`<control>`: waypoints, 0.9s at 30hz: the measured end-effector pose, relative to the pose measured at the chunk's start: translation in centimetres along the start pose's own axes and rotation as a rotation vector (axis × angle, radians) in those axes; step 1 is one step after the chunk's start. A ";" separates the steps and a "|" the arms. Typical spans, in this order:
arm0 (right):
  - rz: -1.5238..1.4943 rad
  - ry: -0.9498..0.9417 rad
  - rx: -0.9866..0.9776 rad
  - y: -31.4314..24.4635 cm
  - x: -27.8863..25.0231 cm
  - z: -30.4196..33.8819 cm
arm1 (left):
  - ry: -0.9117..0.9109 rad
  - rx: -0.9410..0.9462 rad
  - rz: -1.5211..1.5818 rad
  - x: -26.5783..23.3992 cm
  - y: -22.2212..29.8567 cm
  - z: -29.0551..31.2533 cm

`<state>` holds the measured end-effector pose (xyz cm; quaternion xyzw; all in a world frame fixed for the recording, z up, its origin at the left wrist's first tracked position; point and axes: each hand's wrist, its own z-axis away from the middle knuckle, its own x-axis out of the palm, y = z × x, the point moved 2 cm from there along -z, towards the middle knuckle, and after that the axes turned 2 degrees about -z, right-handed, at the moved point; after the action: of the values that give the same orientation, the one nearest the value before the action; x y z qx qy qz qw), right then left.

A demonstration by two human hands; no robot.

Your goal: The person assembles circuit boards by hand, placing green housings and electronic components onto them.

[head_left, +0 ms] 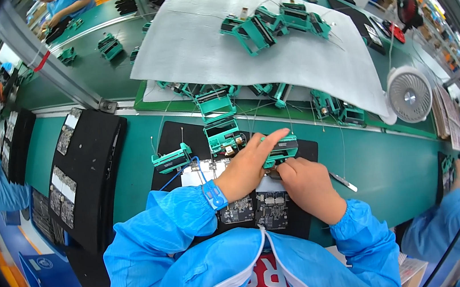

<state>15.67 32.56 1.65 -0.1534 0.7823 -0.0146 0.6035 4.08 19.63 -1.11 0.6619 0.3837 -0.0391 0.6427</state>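
Over a black mat [310, 154], my left hand [247, 167] grips a green plastic housing [284, 147] with a dark insert, thumb and fingers closed about its left side. My right hand [310, 182] has its fingers curled at the lower edge of that housing; what they pinch is hidden. Just below my hands lie dark circuit boards [271, 210] and a silvery board [199, 174]. Another green housing [172, 159] stands at the mat's left, and a further one [223, 137] sits beyond my left hand. A blue strap with a cord circles my left wrist.
Several green housings [254, 34] rest on a white foam sheet [189, 45]; more lie under its near edge. Left, a stack of black trays [96, 177] carries boards. A white fan [409, 94] stands right, a thin metal tool [344, 182] nearer. Co-workers sit at both sides.
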 end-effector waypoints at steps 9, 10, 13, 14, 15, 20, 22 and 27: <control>0.092 -0.003 0.014 -0.5 0.1 -0.4 | -0.012 0.009 -0.011 0.0 0.2 0.1; 0.095 -0.003 0.012 -0.5 0.2 -0.2 | -0.023 -0.025 -0.013 0.1 0.2 0.1; 0.105 0.010 0.014 -0.7 0.0 -0.3 | -0.010 -0.023 -0.024 0.0 0.5 0.3; 0.113 0.008 0.020 -0.7 -0.1 -0.3 | 0.003 -0.005 -0.029 -0.2 0.7 0.3; 0.101 0.011 0.028 -0.7 0.0 -0.1 | 0.012 0.017 -0.044 0.0 0.4 0.2; 0.017 0.032 0.081 0.1 -0.2 -0.1 | 0.019 0.112 -0.115 -1.2 0.6 0.5; -0.035 0.033 0.157 0.0 -0.9 0.6 | 0.182 0.244 -0.138 -3.0 1.0 1.3; -0.410 0.094 0.210 -3.4 -1.5 2.1 | 0.562 0.199 -0.646 -7.1 -1.6 3.5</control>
<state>18.71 30.07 3.16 -0.2445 0.7564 -0.2252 0.5634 -0.23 13.08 0.83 0.5515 0.7254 -0.0931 0.4012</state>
